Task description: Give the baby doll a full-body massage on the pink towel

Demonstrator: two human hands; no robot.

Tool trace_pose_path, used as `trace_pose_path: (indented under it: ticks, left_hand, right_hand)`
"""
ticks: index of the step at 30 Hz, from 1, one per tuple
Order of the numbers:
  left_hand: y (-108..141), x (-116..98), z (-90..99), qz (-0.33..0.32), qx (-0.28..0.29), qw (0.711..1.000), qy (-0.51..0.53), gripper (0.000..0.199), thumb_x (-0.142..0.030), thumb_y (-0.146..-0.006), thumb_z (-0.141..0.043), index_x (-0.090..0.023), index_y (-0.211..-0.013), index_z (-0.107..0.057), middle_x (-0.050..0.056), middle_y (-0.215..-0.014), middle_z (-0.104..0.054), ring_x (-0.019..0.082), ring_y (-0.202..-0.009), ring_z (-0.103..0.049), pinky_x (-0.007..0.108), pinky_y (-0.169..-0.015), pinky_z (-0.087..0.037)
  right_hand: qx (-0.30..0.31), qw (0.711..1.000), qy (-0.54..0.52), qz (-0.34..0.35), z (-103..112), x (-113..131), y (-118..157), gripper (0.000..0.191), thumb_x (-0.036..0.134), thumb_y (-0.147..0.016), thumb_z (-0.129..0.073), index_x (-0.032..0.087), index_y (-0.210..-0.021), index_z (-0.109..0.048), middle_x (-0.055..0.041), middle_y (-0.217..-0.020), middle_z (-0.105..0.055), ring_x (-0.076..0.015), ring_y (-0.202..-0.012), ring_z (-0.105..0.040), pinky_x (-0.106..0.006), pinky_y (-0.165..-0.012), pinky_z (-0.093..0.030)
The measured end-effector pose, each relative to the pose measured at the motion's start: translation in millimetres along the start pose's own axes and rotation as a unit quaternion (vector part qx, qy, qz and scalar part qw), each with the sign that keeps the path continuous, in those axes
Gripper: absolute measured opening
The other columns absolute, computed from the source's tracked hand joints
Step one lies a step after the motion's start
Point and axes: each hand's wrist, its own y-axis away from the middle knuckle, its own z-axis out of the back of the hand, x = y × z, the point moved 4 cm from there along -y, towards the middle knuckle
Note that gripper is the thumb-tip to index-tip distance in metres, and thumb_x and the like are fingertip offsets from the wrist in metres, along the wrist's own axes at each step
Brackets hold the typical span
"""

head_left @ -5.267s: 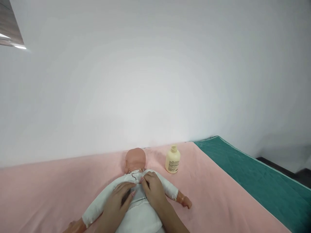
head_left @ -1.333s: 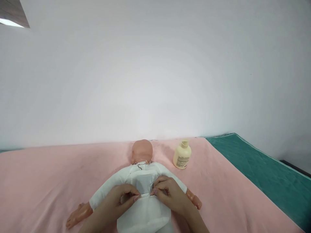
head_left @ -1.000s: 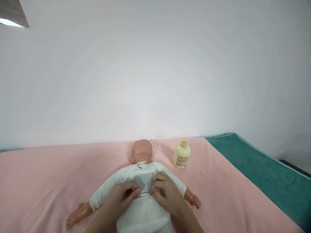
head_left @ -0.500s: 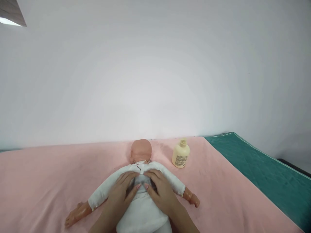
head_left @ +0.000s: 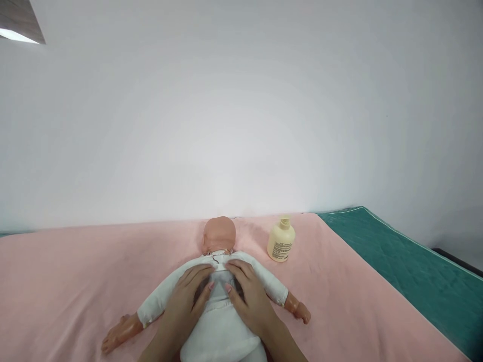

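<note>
A baby doll (head_left: pixel 221 329) with a white cloth body lies face down, its bald head (head_left: pixel 219 234) towards the wall and its arms spread to both sides. My left hand (head_left: pixel 188 291) rests on the left side of its upper back, fingers stretched out and thumb apart. On the right side of the back lies my right hand (head_left: pixel 249 289), mirrored, also with extended fingers. Both thumbs point inward near the middle, with a small gap between them. A cream pump bottle (head_left: pixel 281 240) with printed text stands upright to the right of the doll's head.
A pink sheet (head_left: pixel 75 281) covers the surface under the doll. To the right runs a green cover (head_left: pixel 400 256) with a pale edge. Behind rises a white wall (head_left: pixel 226 110). A dark bar (head_left: pixel 455 259) shows at the far right.
Both hands have shifted slightly on the doll's back; the thumbs are a little further apart. The doll and the bottle stay in place.
</note>
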Motion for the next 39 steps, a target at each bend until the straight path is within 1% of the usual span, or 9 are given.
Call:
trace_pose_path:
  ticks: [4, 13, 17, 20, 23, 30, 35, 37, 39]
  left_hand:
    - [2, 13, -8.4, -0.011, -0.002, 0.999, -0.030, 0.036, -0.038, -0.095, -0.043, -0.025, -0.126, -0.054, 0.005, -0.132, -0.060, 0.022, -0.125, -0.052, 0.049, -0.109, -0.041]
    - [2, 16, -12.7, 0.003, 0.031, 0.999, -0.036, 0.036, -0.041, -0.095, -0.040, -0.025, -0.124, -0.055, 0.002, -0.130, -0.062, 0.020, -0.123, -0.053, 0.046, -0.109, -0.041]
    - [3, 17, -15.1, 0.000, 0.011, 0.998, -0.059, 0.042, -0.038, -0.096, -0.039, -0.022, -0.134, -0.047, 0.005, -0.138, -0.055, 0.021, -0.127, -0.050, 0.046, -0.110, -0.040]
    - [0, 18, -17.7, -0.005, 0.027, 0.997, -0.077, 0.044, -0.038, -0.096, -0.036, -0.023, -0.136, -0.047, 0.004, -0.140, -0.054, 0.021, -0.129, -0.048, 0.047, -0.110, -0.040]
    - [-3, 19, -18.1, -0.010, 0.048, 0.995, -0.083, 0.043, -0.040, -0.096, -0.036, -0.023, -0.132, -0.052, 0.003, -0.137, -0.057, 0.022, -0.128, -0.049, 0.048, -0.109, -0.042]
    - [-1, 17, -16.7, 0.001, 0.039, 0.998, -0.051, 0.043, -0.039, -0.095, -0.038, -0.021, -0.133, -0.051, 0.004, -0.138, -0.056, 0.021, -0.128, -0.049, 0.047, -0.111, -0.039]
    - [-2, -1, 10.5, 0.043, 0.030, 0.999, 0.009, 0.041, -0.041, -0.093, -0.043, -0.024, -0.129, -0.054, 0.004, -0.137, -0.056, 0.022, -0.129, -0.049, 0.046, -0.112, -0.038]
    - [-2, -16, 27.2, 0.061, 0.083, 0.994, 0.041, 0.036, -0.044, -0.092, -0.044, -0.028, -0.119, -0.062, 0.002, -0.129, -0.063, 0.021, -0.123, -0.054, 0.042, -0.107, -0.043]
    - [2, -32, 40.9, 0.060, 0.166, 0.982, 0.068, 0.034, -0.048, -0.092, -0.044, -0.032, -0.112, -0.067, 0.000, -0.120, -0.067, 0.020, -0.115, -0.059, 0.037, -0.104, -0.046]
  right_hand:
    - [0.019, 1.000, 0.010, -0.021, -2, -3, 1, 0.038, 0.032, -0.098, -0.050, 0.021, -0.135, -0.049, -0.0056, -0.142, -0.045, -0.0217, -0.133, -0.037, -0.038, -0.114, -0.028]
    - [0.028, 0.999, 0.006, -0.033, -2, -2, -3, 0.033, 0.036, -0.099, -0.049, 0.019, -0.126, -0.056, -0.0072, -0.134, -0.054, -0.0220, -0.126, -0.046, -0.038, -0.111, -0.034]
    - [0.042, 0.998, 0.024, -0.030, -5, -6, -2, 0.044, 0.040, -0.100, -0.046, 0.019, -0.139, -0.045, -0.0070, -0.145, -0.045, -0.0232, -0.134, -0.037, -0.042, -0.115, -0.029]
    - [0.057, 0.997, 0.035, -0.030, -8, -9, -2, 0.051, 0.043, -0.100, -0.045, 0.019, -0.144, -0.038, -0.0066, -0.151, -0.037, -0.0239, -0.139, -0.030, -0.044, -0.117, -0.025]
    - [0.059, 0.997, 0.041, -0.028, -9, -10, -4, 0.050, 0.042, -0.100, -0.044, 0.017, -0.143, -0.040, -0.0073, -0.149, -0.040, -0.0233, -0.138, -0.032, -0.044, -0.118, -0.025]
    - [0.043, 0.999, 0.010, -0.021, -7, -11, -3, 0.046, 0.042, -0.100, -0.045, 0.019, -0.139, -0.044, -0.0072, -0.145, -0.045, -0.0231, -0.135, -0.036, -0.044, -0.116, -0.028]
    - [-0.002, 0.999, -0.044, -0.023, 18, 3, 2, 0.039, 0.038, -0.098, -0.048, 0.025, -0.134, -0.052, -0.0064, -0.140, -0.049, -0.0237, -0.132, -0.039, -0.042, -0.113, -0.030]
    - [0.013, 0.997, -0.074, -0.024, 29, 14, 4, 0.031, 0.038, -0.098, -0.048, 0.028, -0.123, -0.062, -0.0050, -0.128, -0.056, -0.0226, -0.122, -0.048, -0.038, -0.107, -0.037]
    - [0.076, 0.992, -0.103, -0.021, 35, 24, 9, 0.026, 0.039, -0.097, -0.049, 0.029, -0.106, -0.072, -0.0033, -0.110, -0.062, -0.0203, -0.104, -0.058, -0.032, -0.092, -0.046]
